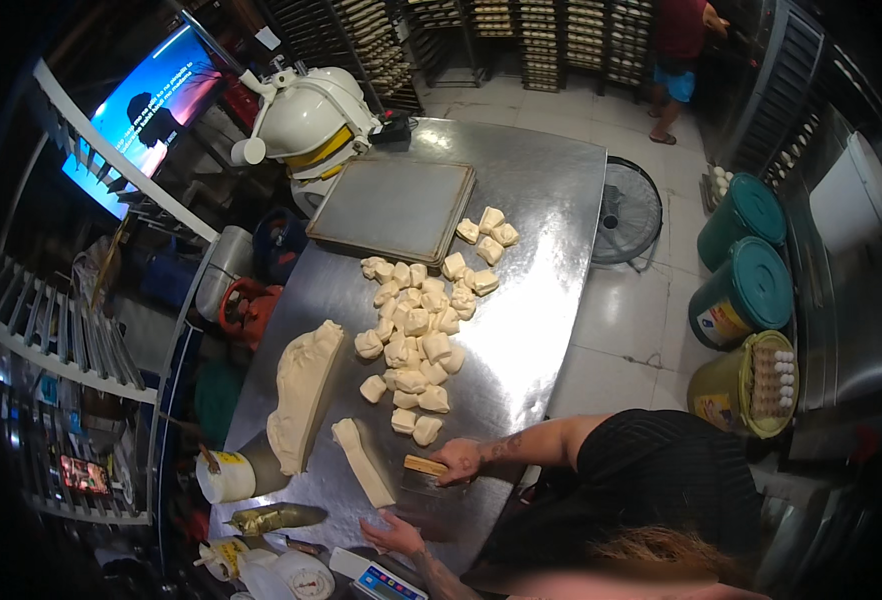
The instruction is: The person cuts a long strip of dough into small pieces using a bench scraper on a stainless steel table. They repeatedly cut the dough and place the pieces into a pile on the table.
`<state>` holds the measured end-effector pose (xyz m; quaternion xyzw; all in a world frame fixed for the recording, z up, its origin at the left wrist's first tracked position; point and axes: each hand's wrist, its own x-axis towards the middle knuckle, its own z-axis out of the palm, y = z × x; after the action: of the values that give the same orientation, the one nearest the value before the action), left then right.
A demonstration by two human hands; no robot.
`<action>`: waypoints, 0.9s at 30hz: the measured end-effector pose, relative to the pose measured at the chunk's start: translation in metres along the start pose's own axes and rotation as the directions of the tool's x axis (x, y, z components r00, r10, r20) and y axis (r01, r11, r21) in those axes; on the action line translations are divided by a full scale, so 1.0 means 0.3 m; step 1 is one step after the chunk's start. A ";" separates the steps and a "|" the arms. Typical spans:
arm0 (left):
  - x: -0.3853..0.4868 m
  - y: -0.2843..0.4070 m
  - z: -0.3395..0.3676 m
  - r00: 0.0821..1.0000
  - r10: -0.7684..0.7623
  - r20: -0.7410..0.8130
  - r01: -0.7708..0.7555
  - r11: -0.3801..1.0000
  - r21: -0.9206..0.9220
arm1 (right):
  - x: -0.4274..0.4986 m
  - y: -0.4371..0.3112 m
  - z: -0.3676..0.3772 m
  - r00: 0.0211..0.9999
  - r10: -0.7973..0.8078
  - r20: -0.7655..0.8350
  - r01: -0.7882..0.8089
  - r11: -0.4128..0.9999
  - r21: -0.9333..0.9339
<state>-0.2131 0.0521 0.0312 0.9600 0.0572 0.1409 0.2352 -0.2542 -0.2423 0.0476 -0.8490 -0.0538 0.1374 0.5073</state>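
Note:
My right hand [459,460] grips the wooden handle of a bench scraper [424,465], whose metal blade rests at or just above the steel table [516,300]. Beside it, a strip of dough [364,463] lies on the table. My left hand [394,532], palm up with fingers apart, is near the strip's lower end and holds nothing. Several cut dough chunks [415,322] lie heaped up the middle of the table, the closest just above my right hand. To their left stretches a long, thick slab of dough [302,397].
Stacked metal baking trays [396,206] stand at the table's far side, near a white mixer [313,112]. A digital scale [381,581], a dial scale [307,577] and a white tub [226,477] are near my left hand. Another person [677,60] stands by the racks; a fan [625,210] is beyond the table's right edge.

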 end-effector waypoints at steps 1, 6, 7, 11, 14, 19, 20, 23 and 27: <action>0.012 0.018 0.008 0.999 0.005 0.049 -0.003 1.000 -0.029 | 0.002 0.000 0.000 1.000 -0.016 0.001 0.016 1.000 0.000; 0.029 0.075 0.035 0.970 0.009 0.244 0.018 0.994 -0.110 | 0.006 0.001 0.000 1.000 -0.002 0.004 0.002 0.998 -0.059; 0.028 0.077 0.035 0.970 0.013 0.241 0.015 0.993 -0.115 | 0.006 0.001 0.000 1.000 -0.006 0.004 0.006 0.999 -0.035; 0.019 0.062 0.032 0.969 0.024 0.244 0.017 0.986 -0.164 | 0.004 -0.004 -0.005 0.999 0.018 0.033 -0.017 1.000 -0.019; 0.014 0.049 0.031 0.971 0.044 0.236 0.003 0.981 -0.194 | 0.001 -0.006 -0.012 0.999 0.005 0.034 -0.005 1.000 -0.014; -0.002 0.053 0.029 0.977 0.016 0.215 0.023 0.984 -0.176 | 0.003 -0.004 -0.012 1.000 -0.014 0.020 0.014 1.000 -0.021; -0.006 0.056 0.029 0.980 0.010 0.198 0.021 0.988 -0.153 | 0.005 -0.002 -0.010 1.000 -0.016 0.025 0.016 1.000 -0.019; -0.012 0.065 0.029 0.977 -0.041 0.211 0.071 0.989 -0.133 | 0.011 0.004 -0.004 0.999 -0.018 0.030 0.019 0.999 -0.035; -0.013 0.066 0.035 0.982 -0.023 0.190 0.051 0.989 -0.141 | 0.014 0.007 -0.001 1.000 -0.007 0.031 0.009 0.997 -0.076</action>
<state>-0.2130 0.0293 0.0307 0.9480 0.0424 0.0491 0.3116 -0.2504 -0.2426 0.0451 -0.8653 -0.0701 0.1460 0.4744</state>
